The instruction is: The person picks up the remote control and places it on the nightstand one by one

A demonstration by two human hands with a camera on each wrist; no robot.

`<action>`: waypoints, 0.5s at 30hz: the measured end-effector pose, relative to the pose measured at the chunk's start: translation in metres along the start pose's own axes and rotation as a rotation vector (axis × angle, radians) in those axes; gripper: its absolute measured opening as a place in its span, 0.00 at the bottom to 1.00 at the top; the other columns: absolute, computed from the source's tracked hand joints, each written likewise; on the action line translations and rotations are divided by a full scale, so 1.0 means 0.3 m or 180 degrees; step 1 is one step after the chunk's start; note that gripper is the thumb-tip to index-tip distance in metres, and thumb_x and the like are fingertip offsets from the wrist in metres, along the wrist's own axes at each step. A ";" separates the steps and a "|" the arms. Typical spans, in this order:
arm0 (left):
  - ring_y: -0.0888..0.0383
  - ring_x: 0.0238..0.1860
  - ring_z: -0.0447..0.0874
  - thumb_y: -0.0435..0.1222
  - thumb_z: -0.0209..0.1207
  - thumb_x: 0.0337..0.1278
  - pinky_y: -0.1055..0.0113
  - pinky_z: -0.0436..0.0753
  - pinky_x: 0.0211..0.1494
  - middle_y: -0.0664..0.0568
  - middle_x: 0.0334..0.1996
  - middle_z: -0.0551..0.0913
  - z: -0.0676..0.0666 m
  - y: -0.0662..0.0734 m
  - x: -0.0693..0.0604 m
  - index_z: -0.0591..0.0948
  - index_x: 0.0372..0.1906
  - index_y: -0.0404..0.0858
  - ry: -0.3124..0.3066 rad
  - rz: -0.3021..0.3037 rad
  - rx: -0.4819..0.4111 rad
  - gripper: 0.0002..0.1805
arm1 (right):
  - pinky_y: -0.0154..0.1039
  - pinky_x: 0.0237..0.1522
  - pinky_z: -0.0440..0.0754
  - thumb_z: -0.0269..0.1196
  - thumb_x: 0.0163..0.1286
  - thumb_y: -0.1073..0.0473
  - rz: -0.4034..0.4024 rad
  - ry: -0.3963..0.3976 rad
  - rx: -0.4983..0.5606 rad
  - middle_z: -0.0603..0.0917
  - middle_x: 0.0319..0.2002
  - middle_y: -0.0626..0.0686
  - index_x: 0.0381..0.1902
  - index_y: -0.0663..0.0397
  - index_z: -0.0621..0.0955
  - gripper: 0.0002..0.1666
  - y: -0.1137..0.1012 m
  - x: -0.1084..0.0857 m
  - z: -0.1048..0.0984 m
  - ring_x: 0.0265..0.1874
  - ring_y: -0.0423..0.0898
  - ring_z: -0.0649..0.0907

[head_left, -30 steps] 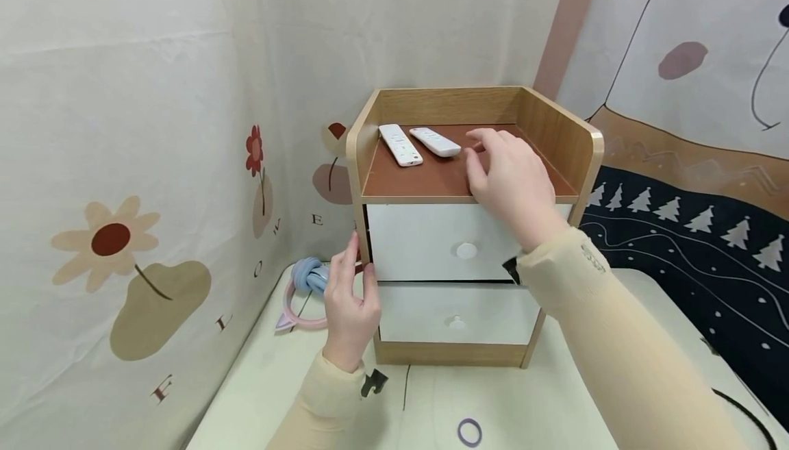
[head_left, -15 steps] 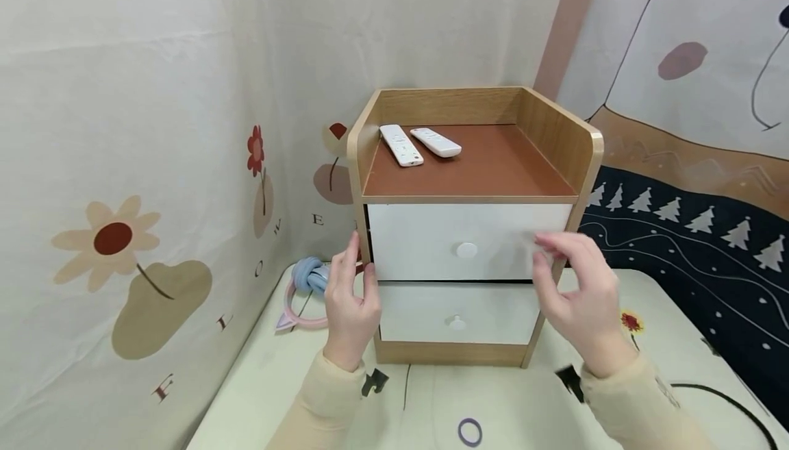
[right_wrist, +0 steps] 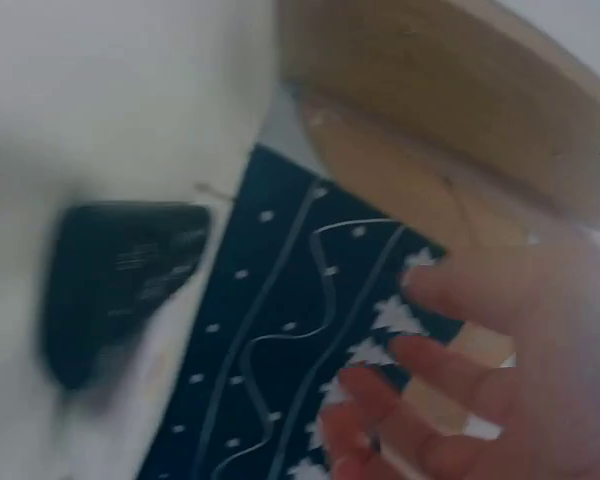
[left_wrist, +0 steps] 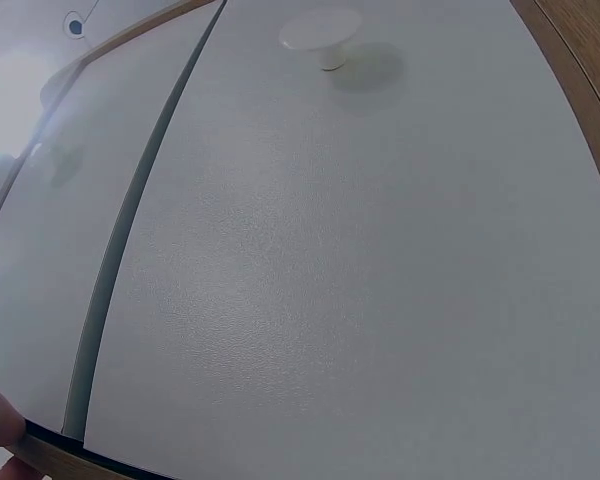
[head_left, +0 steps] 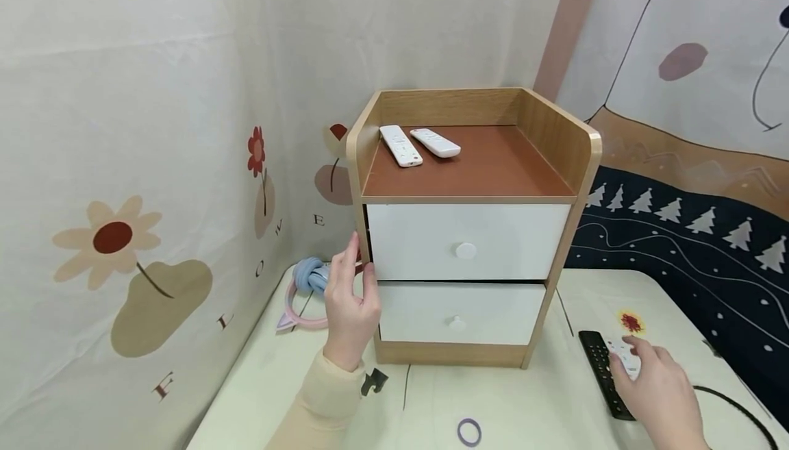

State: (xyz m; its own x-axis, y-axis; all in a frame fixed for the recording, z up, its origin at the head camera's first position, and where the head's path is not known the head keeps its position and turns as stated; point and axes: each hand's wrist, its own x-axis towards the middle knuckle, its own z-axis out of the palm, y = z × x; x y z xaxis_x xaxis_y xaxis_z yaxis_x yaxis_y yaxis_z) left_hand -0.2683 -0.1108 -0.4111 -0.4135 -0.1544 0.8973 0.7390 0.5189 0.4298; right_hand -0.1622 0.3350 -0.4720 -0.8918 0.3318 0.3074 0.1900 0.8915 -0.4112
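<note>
A small wooden cabinet (head_left: pixel 471 354) with two white drawers stands on the table. My left hand (head_left: pixel 351 306) rests against its left side panel, fingers extended along the side and thumb at the front edge. On the brown top shelf lie two white remote controls, a left one (head_left: pixel 401 146) and a right one (head_left: pixel 435 142). My right hand (head_left: pixel 662 392) is low at the right, over a black remote control (head_left: pixel 600 371) and another white remote control (head_left: pixel 624 354) beside it. In the blurred right wrist view its fingers are spread loosely, with nothing between them.
A purple ring (head_left: pixel 470 432) lies near the table's front. Behind my left hand are a blue knotted bundle (head_left: pixel 310 274) and a pink band (head_left: pixel 292 309). A black cable (head_left: pixel 740 412) runs along the right side. Printed fabric walls (head_left: pixel 684 231) enclose the table.
My right hand has moved from above the cabinet's shelf, down and right to the remotes on the table. The left hand has stayed at the cabinet's side.
</note>
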 end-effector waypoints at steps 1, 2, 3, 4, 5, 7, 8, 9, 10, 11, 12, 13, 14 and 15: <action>0.42 0.55 0.85 0.22 0.60 0.72 0.70 0.84 0.62 0.35 0.55 0.84 0.000 -0.001 0.000 0.73 0.80 0.32 -0.0001 0.0002 0.0013 0.33 | 0.71 0.46 0.84 0.67 0.75 0.54 0.0109 -0.0221 -0.0097 0.81 0.57 0.83 0.67 0.74 0.77 0.33 0.021 -0.002 0.007 0.49 0.81 0.82; 0.42 0.54 0.85 0.21 0.60 0.71 0.68 0.84 0.62 0.35 0.55 0.84 -0.001 -0.002 -0.001 0.73 0.80 0.32 -0.0006 0.0011 0.0022 0.34 | 0.75 0.49 0.82 0.67 0.75 0.54 0.0209 -0.0409 -0.0183 0.78 0.58 0.85 0.67 0.75 0.76 0.34 0.038 -0.004 0.014 0.51 0.84 0.81; 0.43 0.54 0.85 0.21 0.60 0.71 0.67 0.85 0.61 0.35 0.55 0.84 -0.001 -0.002 -0.002 0.73 0.80 0.32 -0.0007 0.0021 0.0023 0.34 | 0.76 0.50 0.82 0.67 0.74 0.53 0.0279 -0.0550 -0.0258 0.77 0.58 0.87 0.67 0.77 0.75 0.35 0.055 -0.008 0.022 0.52 0.86 0.80; 0.43 0.54 0.85 0.21 0.60 0.71 0.64 0.87 0.60 0.35 0.55 0.84 -0.002 -0.004 -0.003 0.73 0.81 0.32 -0.0012 0.0031 0.0039 0.34 | 0.77 0.51 0.82 0.68 0.73 0.53 0.0359 -0.0664 -0.0320 0.76 0.58 0.88 0.68 0.77 0.75 0.37 0.067 -0.010 0.030 0.52 0.86 0.80; 0.43 0.54 0.85 0.21 0.60 0.70 0.61 0.87 0.58 0.35 0.55 0.84 -0.002 -0.004 -0.004 0.73 0.81 0.33 -0.0016 0.0041 0.0041 0.35 | 0.77 0.52 0.82 0.68 0.72 0.53 0.0434 -0.0751 -0.0380 0.75 0.58 0.89 0.68 0.78 0.74 0.37 0.077 -0.013 0.038 0.52 0.86 0.80; 0.44 0.54 0.85 0.20 0.61 0.70 0.56 0.89 0.57 0.35 0.55 0.84 -0.003 -0.004 -0.004 0.72 0.81 0.33 -0.0030 0.0072 0.0056 0.36 | 0.76 0.52 0.83 0.70 0.71 0.53 0.0542 -0.0834 -0.0474 0.74 0.57 0.89 0.67 0.79 0.74 0.39 0.090 -0.017 0.053 0.50 0.86 0.80; 0.44 0.54 0.85 0.20 0.61 0.70 0.55 0.89 0.56 0.36 0.55 0.84 -0.003 -0.003 -0.004 0.72 0.81 0.32 -0.0037 0.0072 0.0041 0.36 | 0.76 0.53 0.83 0.70 0.70 0.53 0.0591 -0.0856 -0.0498 0.74 0.57 0.89 0.67 0.79 0.73 0.39 0.094 -0.020 0.060 0.50 0.86 0.80; 0.44 0.54 0.85 0.20 0.60 0.70 0.55 0.89 0.56 0.36 0.55 0.84 -0.004 -0.002 -0.003 0.72 0.81 0.33 -0.0048 0.0067 0.0037 0.36 | 0.76 0.53 0.83 0.71 0.70 0.54 0.0636 -0.0859 -0.0514 0.74 0.57 0.89 0.67 0.79 0.73 0.40 0.097 -0.022 0.067 0.50 0.86 0.80; 0.44 0.54 0.85 0.20 0.60 0.70 0.54 0.89 0.56 0.36 0.56 0.84 -0.005 -0.002 -0.002 0.72 0.81 0.32 -0.0059 0.0075 0.0051 0.36 | 0.75 0.53 0.83 0.71 0.69 0.54 0.0681 -0.0859 -0.0522 0.74 0.57 0.89 0.68 0.79 0.73 0.40 0.099 -0.024 0.073 0.50 0.85 0.80; 0.44 0.54 0.85 0.20 0.60 0.71 0.55 0.89 0.56 0.36 0.56 0.84 -0.006 0.000 -0.001 0.72 0.81 0.32 -0.0068 0.0063 0.0038 0.35 | 0.75 0.53 0.83 0.71 0.69 0.54 0.0721 -0.0861 -0.0524 0.73 0.57 0.89 0.68 0.79 0.73 0.40 0.101 -0.026 0.078 0.50 0.86 0.80; 0.44 0.54 0.85 0.20 0.60 0.71 0.56 0.89 0.57 0.36 0.56 0.84 -0.007 0.001 0.000 0.72 0.81 0.32 -0.0079 0.0056 0.0043 0.35 | 0.75 0.53 0.83 0.72 0.69 0.54 0.0751 -0.0865 -0.0520 0.73 0.58 0.89 0.68 0.79 0.73 0.40 0.103 -0.027 0.081 0.50 0.86 0.80; 0.44 0.54 0.85 0.21 0.60 0.71 0.57 0.89 0.57 0.36 0.56 0.84 -0.009 0.002 0.001 0.72 0.81 0.32 -0.0087 0.0039 0.0037 0.35 | 0.75 0.53 0.83 0.72 0.69 0.54 0.0762 -0.0861 -0.0514 0.73 0.58 0.89 0.68 0.79 0.73 0.41 0.105 -0.027 0.085 0.50 0.86 0.80; 0.44 0.54 0.85 0.21 0.60 0.72 0.59 0.88 0.58 0.36 0.56 0.84 -0.010 0.003 0.002 0.72 0.81 0.32 -0.0093 0.0024 0.0039 0.35 | 0.75 0.53 0.83 0.72 0.69 0.54 0.0769 -0.0862 -0.0507 0.73 0.58 0.89 0.68 0.79 0.72 0.41 0.106 -0.028 0.087 0.50 0.86 0.80; 0.44 0.54 0.84 0.21 0.60 0.72 0.60 0.88 0.58 0.36 0.56 0.84 -0.012 0.004 0.003 0.72 0.81 0.32 -0.0092 0.0019 0.0049 0.35 | 0.75 0.53 0.83 0.72 0.69 0.54 0.0769 -0.0856 -0.0497 0.72 0.58 0.90 0.68 0.79 0.72 0.41 0.108 -0.027 0.090 0.50 0.86 0.80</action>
State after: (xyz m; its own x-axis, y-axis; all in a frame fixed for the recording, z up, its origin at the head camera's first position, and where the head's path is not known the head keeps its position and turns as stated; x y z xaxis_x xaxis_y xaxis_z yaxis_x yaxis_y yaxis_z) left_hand -0.2659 -0.1133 -0.4094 -0.4244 -0.1271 0.8965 0.7334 0.5325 0.4227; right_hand -0.1597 0.3529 -0.5109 -0.8856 0.4638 -0.0266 0.4493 0.8407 -0.3023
